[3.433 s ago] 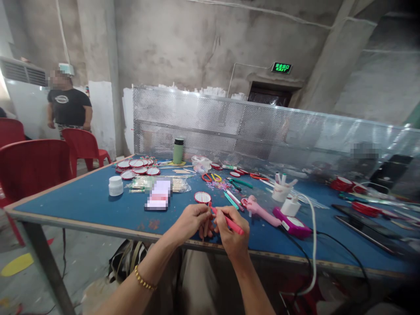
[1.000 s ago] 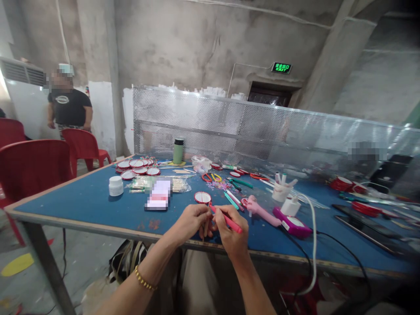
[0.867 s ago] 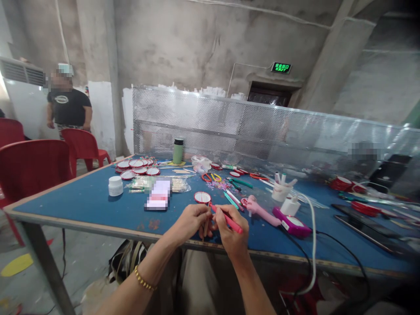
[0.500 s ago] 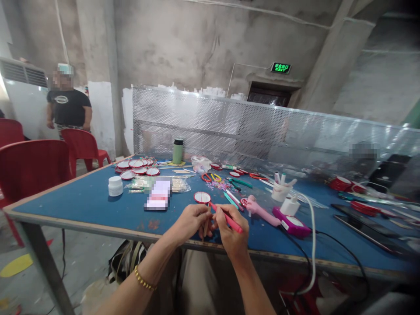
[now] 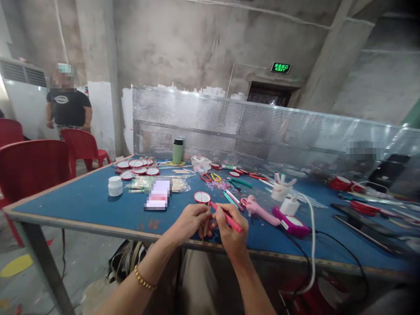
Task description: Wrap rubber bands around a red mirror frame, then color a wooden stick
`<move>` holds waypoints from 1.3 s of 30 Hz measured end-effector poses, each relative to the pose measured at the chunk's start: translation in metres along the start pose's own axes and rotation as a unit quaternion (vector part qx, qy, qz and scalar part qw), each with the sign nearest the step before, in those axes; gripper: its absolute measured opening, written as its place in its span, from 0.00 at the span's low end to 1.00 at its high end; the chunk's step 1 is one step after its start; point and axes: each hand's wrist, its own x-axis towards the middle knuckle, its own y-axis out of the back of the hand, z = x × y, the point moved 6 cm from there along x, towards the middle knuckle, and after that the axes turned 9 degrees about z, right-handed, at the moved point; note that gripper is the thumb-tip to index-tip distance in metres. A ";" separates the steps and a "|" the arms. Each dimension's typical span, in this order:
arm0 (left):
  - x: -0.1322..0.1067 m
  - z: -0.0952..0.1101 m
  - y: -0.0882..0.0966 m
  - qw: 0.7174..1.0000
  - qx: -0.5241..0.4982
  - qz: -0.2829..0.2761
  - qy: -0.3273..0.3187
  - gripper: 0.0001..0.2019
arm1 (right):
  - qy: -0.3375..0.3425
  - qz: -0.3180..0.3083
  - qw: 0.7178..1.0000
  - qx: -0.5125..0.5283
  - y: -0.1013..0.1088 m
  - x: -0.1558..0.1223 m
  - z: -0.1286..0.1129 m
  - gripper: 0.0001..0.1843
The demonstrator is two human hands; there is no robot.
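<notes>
My right hand [image 5: 233, 229] is closed around a red marker pen [image 5: 231, 219], its tip pointing up and left toward my other hand. Between the fingers of my left hand [image 5: 193, 221] is a thin wooden stick [image 5: 206, 223], held upright near the table's front edge. The two hands almost meet, and the pen tip is close to the stick's top; whether they touch I cannot tell. Just beyond them lies a small round white disc with a red rim [image 5: 202, 197]. A lit phone [image 5: 158, 195] rests to the left of the hands.
On the blue table [image 5: 88, 205] stand a white jar [image 5: 115, 187] and a green bottle [image 5: 177, 151]. Red-rimmed discs [image 5: 138, 163] are piled at the back left. A pink glue gun [image 5: 262, 211] and a purple device [image 5: 291, 222] with cables lie right. A person [image 5: 68, 105] stands far left.
Almost nothing differs. Both hands keep their place, with the pen and the stick shifting only very slightly.
</notes>
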 end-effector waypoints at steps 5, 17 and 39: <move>0.000 0.000 0.000 1.000 -0.003 -0.001 0.000 0.16 | -0.007 0.005 1.000 0.003 0.000 -0.001 0.003 0.08; 0.000 -0.001 0.002 1.000 -0.022 -0.011 -0.007 0.18 | -0.002 -0.008 1.000 0.019 0.001 -0.003 0.001 0.07; -0.001 0.001 0.001 1.000 -0.011 -0.008 -0.013 0.18 | 0.011 -0.016 1.000 0.006 0.000 -0.003 0.000 0.08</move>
